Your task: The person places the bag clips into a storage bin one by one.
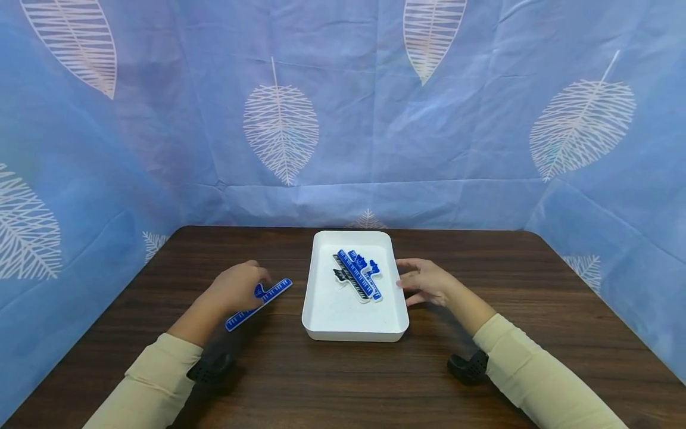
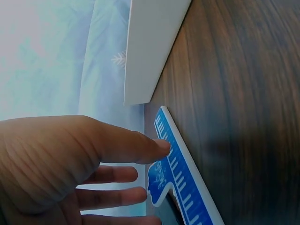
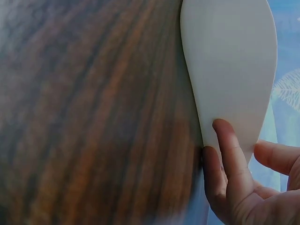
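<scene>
Two rulers (image 1: 358, 275) in tray (image 1: 332, 310), visible from head view only.

You are sitting at a staged recording booth rather than a lived-in room. A blue cloth backdrop (image 1: 375, 119) printed with pale leaf shapes hangs creased along the far side and folds in on the left and right, closing off everything behind it. In front of you is a dark wood-grain counter (image 1: 343, 381) with rounded far corners. It carries only a white tray (image 1: 327, 310) at the middle, with blue rulers (image 1: 358, 275) lying in it. Small black cameras (image 1: 468, 366) are strapped at your wrists, over cream sleeves.
</scene>
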A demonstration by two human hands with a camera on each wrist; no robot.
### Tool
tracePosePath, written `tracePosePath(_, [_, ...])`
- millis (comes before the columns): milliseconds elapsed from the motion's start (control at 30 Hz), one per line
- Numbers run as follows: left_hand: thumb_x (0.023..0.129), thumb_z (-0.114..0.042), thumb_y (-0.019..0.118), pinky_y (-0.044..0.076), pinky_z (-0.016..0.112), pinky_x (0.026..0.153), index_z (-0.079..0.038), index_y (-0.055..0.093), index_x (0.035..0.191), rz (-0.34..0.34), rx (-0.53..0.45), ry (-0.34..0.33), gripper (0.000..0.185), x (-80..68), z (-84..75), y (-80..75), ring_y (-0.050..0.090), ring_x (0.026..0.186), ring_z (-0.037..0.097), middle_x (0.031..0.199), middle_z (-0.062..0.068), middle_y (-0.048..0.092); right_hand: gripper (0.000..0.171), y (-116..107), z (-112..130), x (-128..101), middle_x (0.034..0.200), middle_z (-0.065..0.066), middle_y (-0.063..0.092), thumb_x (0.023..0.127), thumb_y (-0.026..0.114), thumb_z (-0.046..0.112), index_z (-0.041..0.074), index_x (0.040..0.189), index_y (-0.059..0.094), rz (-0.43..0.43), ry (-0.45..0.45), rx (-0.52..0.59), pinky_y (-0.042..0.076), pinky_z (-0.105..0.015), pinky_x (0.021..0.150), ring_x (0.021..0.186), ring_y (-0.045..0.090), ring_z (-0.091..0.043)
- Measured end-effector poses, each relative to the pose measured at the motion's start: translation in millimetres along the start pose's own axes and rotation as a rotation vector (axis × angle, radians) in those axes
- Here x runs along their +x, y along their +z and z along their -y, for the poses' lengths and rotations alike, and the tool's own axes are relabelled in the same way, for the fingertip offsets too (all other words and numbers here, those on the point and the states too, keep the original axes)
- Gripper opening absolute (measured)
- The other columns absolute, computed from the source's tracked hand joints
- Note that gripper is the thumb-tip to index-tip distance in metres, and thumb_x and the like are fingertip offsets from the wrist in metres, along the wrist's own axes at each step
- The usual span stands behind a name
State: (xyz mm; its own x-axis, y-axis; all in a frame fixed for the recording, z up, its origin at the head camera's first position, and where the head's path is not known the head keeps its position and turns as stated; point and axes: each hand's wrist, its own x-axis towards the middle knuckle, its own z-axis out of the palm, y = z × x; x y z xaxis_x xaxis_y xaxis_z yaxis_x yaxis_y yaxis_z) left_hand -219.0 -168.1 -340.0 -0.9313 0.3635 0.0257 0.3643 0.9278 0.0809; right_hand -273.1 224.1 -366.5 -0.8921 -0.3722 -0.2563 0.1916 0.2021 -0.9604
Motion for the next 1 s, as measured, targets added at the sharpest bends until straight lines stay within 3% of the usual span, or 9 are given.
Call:
tracePosePath(300, [0.076, -0.016, 0.083, 0.05, 0.048, 0.09, -0.003, 0.069, 0.114, 0.078, 0.001, -0.055, 0.043, 1.9, 3.0, 4.9, 0.06, 0.1, 0.03, 0.106, 0.013, 0.065, 0.069, 0.0, -1.2, -0.8, 0.139, -0.035, 0.042, 0.095, 0.055, -0.003, 0.0, 0.153, 0.019, 0.01, 0.026, 0.062, 0.056, -0.048, 0.079, 0.107, 0.061, -0.034])
tracePosePath(533, [0.077, -0.01, 0.079, 0.053, 0.046, 0.082, -0.005, 0.069, 0.111, 0.14, -0.066, -0.067, 0.036, 3.3, 0.8, 7.7, 0.061, 0.091, 0.025, 0.108, 0.013, 0.066, 0.069, -0.1, -2.6, -1.0, 0.137, -0.034, 0.044, 0.095, 0.056, -0.002, 0.0, 0.153, 0.019, 0.004, 0.028, 0.077, 0.055, -0.049, 0.081, 0.109, 0.061, -0.034])
tracePosePath(1000, [0.075, -0.011, 0.081, 0.051, 0.041, 0.072, -0.007, 0.067, 0.102, 0.152, -0.06, -0.049, 0.031, 5.0, -3.7, 6.6, 0.054, 0.078, 0.02, 0.097, 0.007, 0.062, 0.065, 0.2, -3.7, -3.5, 0.135, -0.033, 0.046, 0.096, 0.054, -0.002, -0.001, 0.152, 0.022, -0.015, 0.021, 0.064, 0.056, -0.047, 0.079, 0.104, 0.063, -0.032])
